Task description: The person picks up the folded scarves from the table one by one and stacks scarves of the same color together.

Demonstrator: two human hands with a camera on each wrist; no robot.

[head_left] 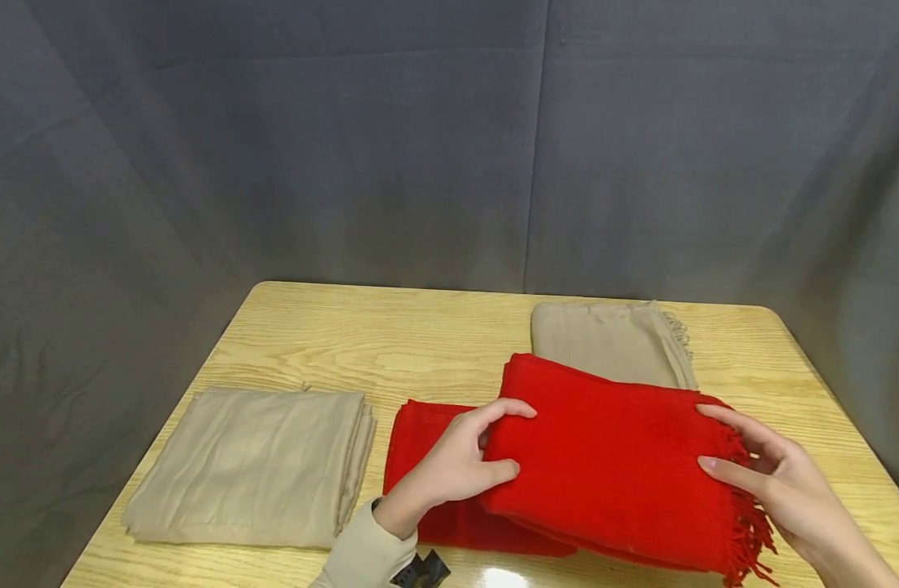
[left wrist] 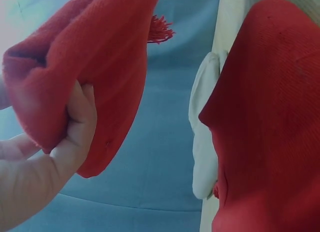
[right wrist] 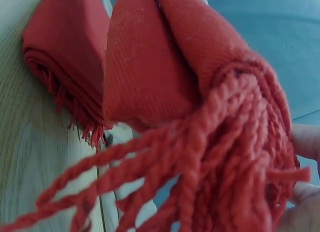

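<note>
A folded red scarf [head_left: 611, 457] with a twisted fringe [right wrist: 220, 157] is held up off the table between both hands. My left hand [head_left: 452, 457] pinches its left side, thumb on the near face and other fingers behind, as the left wrist view shows. At the fringed end, my right hand [head_left: 783, 482] grips the right side with the thumb on top. A second folded red scarf [head_left: 464, 527] lies on the table below and to the left, partly covered by the left hand and the raised scarf. Its own fringe shows in the right wrist view.
On the left of the wooden table [head_left: 390, 327] lies a folded beige cloth [head_left: 247, 465]. Another beige cloth [head_left: 603, 335] with a fringe lies at the back right, partly hidden by the raised scarf. Grey curtains [head_left: 420, 163] hang behind and at both sides.
</note>
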